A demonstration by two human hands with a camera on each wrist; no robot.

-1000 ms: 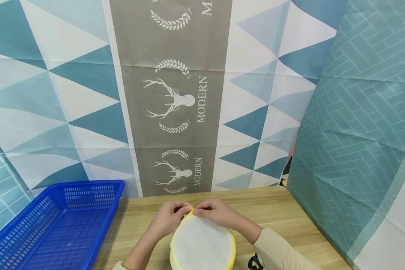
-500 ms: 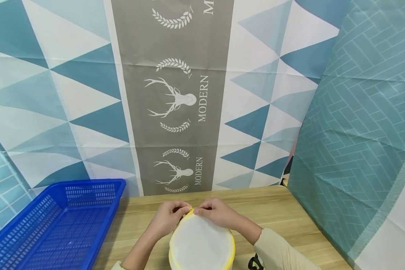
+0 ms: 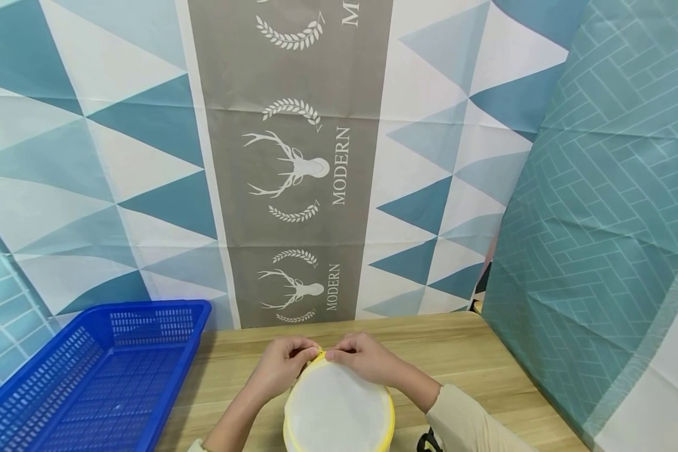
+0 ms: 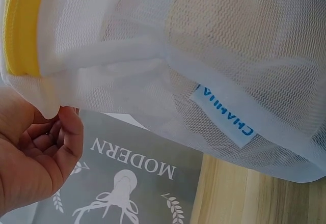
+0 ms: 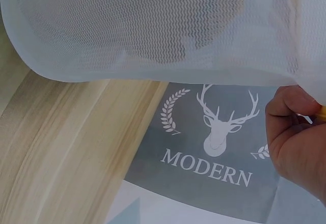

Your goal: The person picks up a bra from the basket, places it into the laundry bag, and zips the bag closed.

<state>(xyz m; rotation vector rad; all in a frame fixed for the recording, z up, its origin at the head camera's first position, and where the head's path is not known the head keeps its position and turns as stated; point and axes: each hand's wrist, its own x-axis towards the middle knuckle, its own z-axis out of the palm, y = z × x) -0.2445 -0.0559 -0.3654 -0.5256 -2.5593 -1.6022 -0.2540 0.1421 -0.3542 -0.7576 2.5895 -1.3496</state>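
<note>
A white mesh laundry bag (image 3: 339, 411), round-topped with yellow trim (image 4: 23, 28), stands at the front middle of the table in the head view. At its far edge, my left hand (image 3: 279, 370) pinches the bag's edge between thumb and fingers. Right beside it, my right hand (image 3: 368, 361) pinches the yellow-trimmed rim, fingertips close to the left ones. The left wrist view shows white fabric gripped just below the trim and a label (image 4: 224, 116) with blue lettering on the bag's side. Whatever small part sits between the right fingertips is hidden by the hand.
A blue slotted plastic basket (image 3: 194, 342) stands to the left on the wooden table (image 3: 441, 345). By the right sleeve lies a small black object (image 3: 428, 442), partly cut off by the frame. Patterned cloth (image 3: 294, 220) hangs behind the table, and green cloth (image 3: 599, 251) along its right.
Both hands keep their pinch at the same spot on the bag's far edge. The bag and head view shift only very slightly.
</note>
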